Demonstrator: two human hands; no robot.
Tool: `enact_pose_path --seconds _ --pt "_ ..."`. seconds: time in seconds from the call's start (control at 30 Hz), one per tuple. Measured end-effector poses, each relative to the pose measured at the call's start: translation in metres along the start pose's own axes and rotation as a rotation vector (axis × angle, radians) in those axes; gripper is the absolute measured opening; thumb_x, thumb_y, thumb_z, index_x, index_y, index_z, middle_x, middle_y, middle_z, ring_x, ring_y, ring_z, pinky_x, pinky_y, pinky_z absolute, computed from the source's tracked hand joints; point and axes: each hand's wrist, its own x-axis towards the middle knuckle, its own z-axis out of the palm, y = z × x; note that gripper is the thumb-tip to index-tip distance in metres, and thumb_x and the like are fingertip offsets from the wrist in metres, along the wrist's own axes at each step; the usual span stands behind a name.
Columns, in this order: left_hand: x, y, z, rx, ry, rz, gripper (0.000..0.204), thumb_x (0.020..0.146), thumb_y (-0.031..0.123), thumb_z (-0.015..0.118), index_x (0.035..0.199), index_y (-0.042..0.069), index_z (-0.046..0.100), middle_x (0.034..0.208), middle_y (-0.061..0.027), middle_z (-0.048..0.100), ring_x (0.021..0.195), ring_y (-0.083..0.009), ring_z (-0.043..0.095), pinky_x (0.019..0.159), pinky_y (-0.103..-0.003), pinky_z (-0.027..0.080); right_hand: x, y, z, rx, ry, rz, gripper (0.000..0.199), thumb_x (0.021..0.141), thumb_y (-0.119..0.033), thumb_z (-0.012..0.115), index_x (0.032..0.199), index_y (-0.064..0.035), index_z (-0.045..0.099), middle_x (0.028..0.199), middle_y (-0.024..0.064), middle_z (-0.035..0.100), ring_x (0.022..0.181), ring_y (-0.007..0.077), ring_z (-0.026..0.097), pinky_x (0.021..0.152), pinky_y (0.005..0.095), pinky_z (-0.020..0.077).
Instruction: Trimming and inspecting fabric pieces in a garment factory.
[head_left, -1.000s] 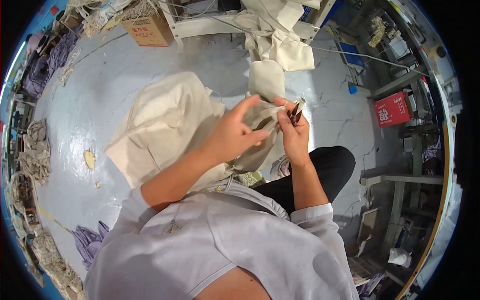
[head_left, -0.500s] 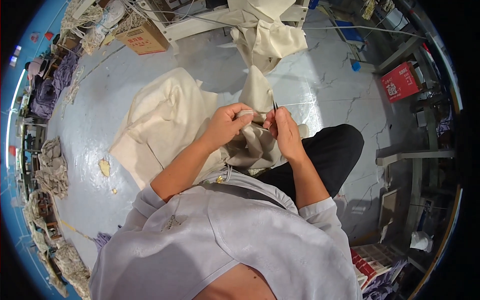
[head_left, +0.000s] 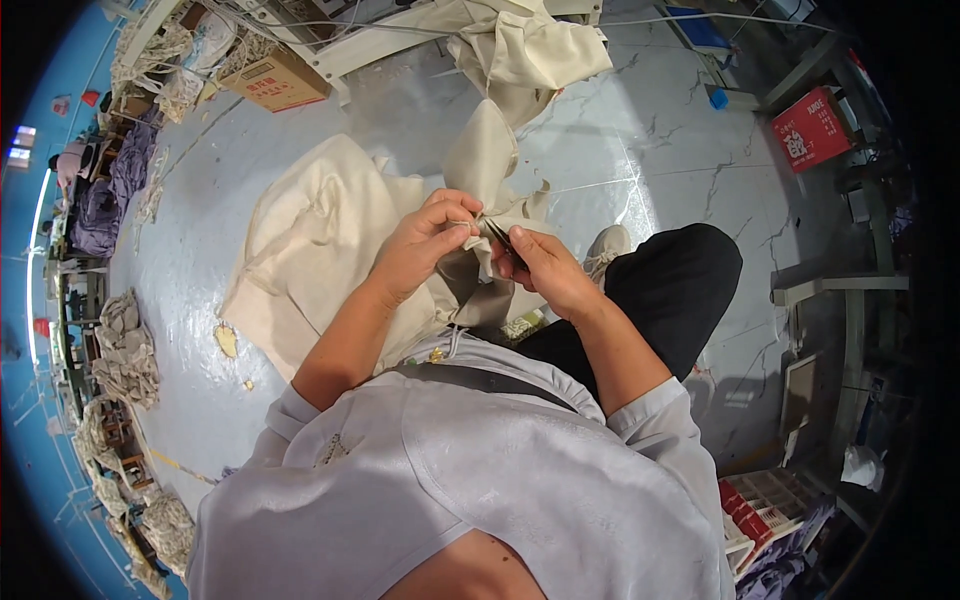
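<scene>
A cream fabric piece (head_left: 487, 165) is being worked right in the middle of the view, and a narrow strip of it is pinched between the fingers of the left hand (head_left: 425, 243). That hand is clenched on the cloth edge. The right hand (head_left: 545, 268) is closed around a small dark tool (head_left: 497, 235), thread snips by the look of it, though the blades are mostly covered, so it can't be called for sure. The tool tip is pointed left and toward the far side, straight at the bit of cloth held by the left hand, so the two are basically touching. The strip's long axis runs up and away toward the far side, where more of the same fabric is draped over a white frame (head_left: 360, 45).

More cream cloth (head_left: 310, 240) is spread on the grey floor (head_left: 640, 150) to the left of the hands. A cardboard box (head_left: 278, 82) is seen far left, a red crate (head_left: 812, 128) far right. The cut point itself is hidden by the fingers.
</scene>
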Motion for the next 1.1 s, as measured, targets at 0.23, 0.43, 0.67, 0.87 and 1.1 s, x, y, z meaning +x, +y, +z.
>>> enact_pose_path --seconds 0.23,0.43,0.67,0.87,1.1 --pt "0.002 -0.004 -0.002 0.003 -0.059 0.033 0.008 0.083 0.010 0.053 0.083 0.004 0.056 0.122 -0.0061 0.042 0.086 -0.0076 0.043 0.078 -0.021 0.035 0.002 0.000 0.003 -0.092 -0.042 -0.009 0.046 0.091 -0.046 0.034 0.084 -0.0062 0.055 0.067 -0.0020 0.048 0.053 0.0038 0.032 0.046 0.0175 0.0248" --pt "0.001 -0.002 -0.003 -0.016 -0.100 0.015 0.006 0.082 0.009 0.052 0.082 0.004 0.056 0.125 -0.0069 0.041 0.083 -0.0070 0.043 0.076 -0.021 0.036 0.006 0.001 0.000 -0.111 0.024 -0.023 0.047 0.091 -0.047 0.034 0.082 -0.0057 0.055 0.064 -0.0032 0.044 0.053 0.0043 0.031 0.046 0.0183 0.0254" --pt "0.003 0.002 -0.003 0.215 -0.061 0.006 0.006 0.082 0.008 0.051 0.084 0.003 0.055 0.108 -0.0029 0.049 0.078 -0.0080 0.045 0.071 -0.021 0.038 0.010 0.001 -0.014 -0.300 0.011 -0.088 0.047 0.092 -0.046 0.033 0.084 -0.0054 0.056 0.062 -0.0036 0.042 0.055 0.0053 0.033 0.049 0.0190 0.0279" --pt "0.003 0.006 0.000 0.226 -0.047 -0.009 0.006 0.082 0.007 0.052 0.083 0.002 0.055 0.103 -0.0030 0.050 0.082 -0.0086 0.046 0.074 -0.022 0.038 0.010 0.000 -0.010 -0.287 0.012 -0.063 0.047 0.092 -0.045 0.033 0.084 -0.0057 0.057 0.062 -0.0039 0.041 0.055 0.0049 0.034 0.049 0.0186 0.0281" --pt "0.003 -0.003 -0.008 0.001 -0.013 -0.041 0.004 0.082 0.006 0.052 0.082 0.003 0.055 0.108 -0.0025 0.049 0.086 -0.0092 0.046 0.080 -0.022 0.036 0.007 -0.003 -0.009 -0.253 -0.076 -0.012 0.046 0.092 -0.045 0.033 0.085 -0.0065 0.056 0.062 -0.0048 0.041 0.055 0.0042 0.033 0.049 0.0176 0.0276"
